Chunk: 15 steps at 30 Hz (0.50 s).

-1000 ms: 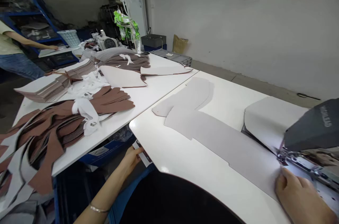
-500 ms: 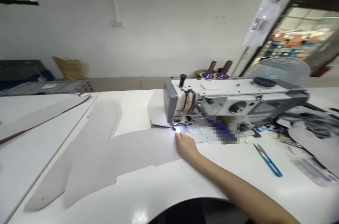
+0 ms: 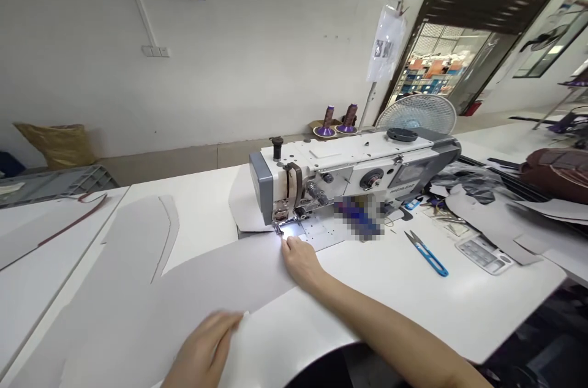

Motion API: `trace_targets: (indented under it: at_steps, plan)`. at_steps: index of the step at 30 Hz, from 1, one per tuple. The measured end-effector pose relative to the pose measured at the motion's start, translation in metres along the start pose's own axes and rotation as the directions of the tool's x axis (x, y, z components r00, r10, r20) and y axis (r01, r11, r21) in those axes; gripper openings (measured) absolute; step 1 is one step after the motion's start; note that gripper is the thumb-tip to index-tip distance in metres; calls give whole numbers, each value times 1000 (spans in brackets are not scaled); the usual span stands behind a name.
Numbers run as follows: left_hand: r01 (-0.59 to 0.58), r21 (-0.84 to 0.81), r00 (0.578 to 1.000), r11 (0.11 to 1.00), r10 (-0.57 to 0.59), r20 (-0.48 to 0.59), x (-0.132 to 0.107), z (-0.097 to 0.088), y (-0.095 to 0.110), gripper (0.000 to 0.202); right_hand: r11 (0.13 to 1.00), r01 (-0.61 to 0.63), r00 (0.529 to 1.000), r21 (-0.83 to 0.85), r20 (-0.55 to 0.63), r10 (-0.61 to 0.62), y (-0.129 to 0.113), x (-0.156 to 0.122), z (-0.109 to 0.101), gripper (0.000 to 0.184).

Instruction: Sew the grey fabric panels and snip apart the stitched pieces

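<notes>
A long grey cut piece of material [image 3: 197, 290] lies flat on the white table [image 3: 404, 296], its right end under the presser foot of a white sewing machine [image 3: 349, 174]. My right hand [image 3: 301, 259] rests on that end just in front of the lit needle area, fingers curled down on the piece. My left hand [image 3: 204, 348] is at the near edge of the same piece, fingers on its edge, blurred by motion. A second grey piece [image 3: 138, 235] lies beside it to the left.
Blue thread snips [image 3: 427, 253] lie right of the machine. A grey calculator [image 3: 482, 252], scraps and dark pieces crowd the right end. Two purple thread cones [image 3: 337, 120] and a fan [image 3: 416, 114] stand behind the machine. Another white table [image 3: 27, 253] adjoins at left.
My view swung right from the piles of brown pieces to the machine. My left hand came up from below the table edge onto the grey piece. My right hand stayed by the needle.
</notes>
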<state>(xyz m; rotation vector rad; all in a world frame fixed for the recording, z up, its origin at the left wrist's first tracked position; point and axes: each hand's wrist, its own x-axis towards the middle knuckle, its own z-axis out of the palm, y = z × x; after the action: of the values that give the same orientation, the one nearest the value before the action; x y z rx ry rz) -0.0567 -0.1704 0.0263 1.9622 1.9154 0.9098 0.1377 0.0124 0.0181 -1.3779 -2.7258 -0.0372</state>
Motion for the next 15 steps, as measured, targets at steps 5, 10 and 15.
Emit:
trace_targets:
  at_steps: [5,10,15]
  plan:
    - [-217,251,974,943,194,114,121,57,23,48,998,57,996,-7,-69,-58,1,-1,5,22]
    - [-290,394,956,872,247,158,151,83,20,44,994,106,990,12,-100,-104,5,3,10,18]
    - [-316,415,949,853,286,136,147,85,14,35,986,167,976,-13,-136,-168,7,2,15,18]
